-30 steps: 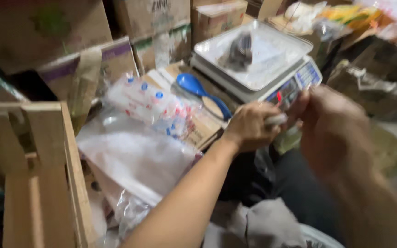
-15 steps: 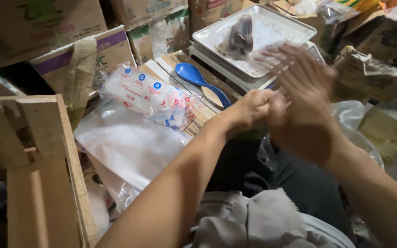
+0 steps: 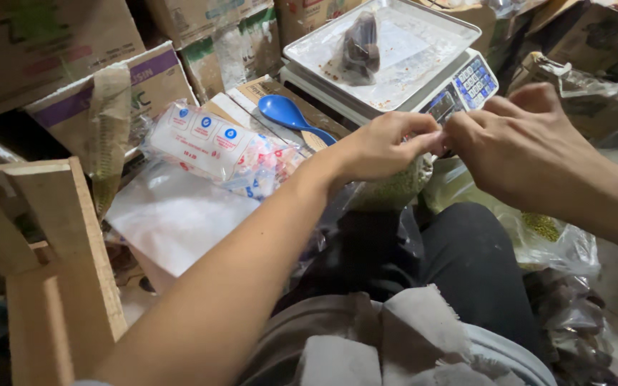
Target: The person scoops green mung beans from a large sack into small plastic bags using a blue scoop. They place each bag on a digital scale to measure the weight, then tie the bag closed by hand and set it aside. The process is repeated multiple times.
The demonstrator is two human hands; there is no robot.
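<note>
**Both hands pinch a bag of green grains**

The left hand (image 3: 380, 146) and right hand (image 3: 523, 146) grip the top of a small clear bag of green grains (image 3: 395, 187). It hangs lengthwise downward, neck up, just before the weighing scale (image 3: 395, 50).

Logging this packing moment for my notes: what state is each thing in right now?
Left hand: pinching the bag's top.
Right hand: pinching the same top.
Small clear bag of green grains: filled, hanging, neck gathered.
Steel scale tray: carrying a dark packet.
Blue plastic spoon: lying unused.
</note>
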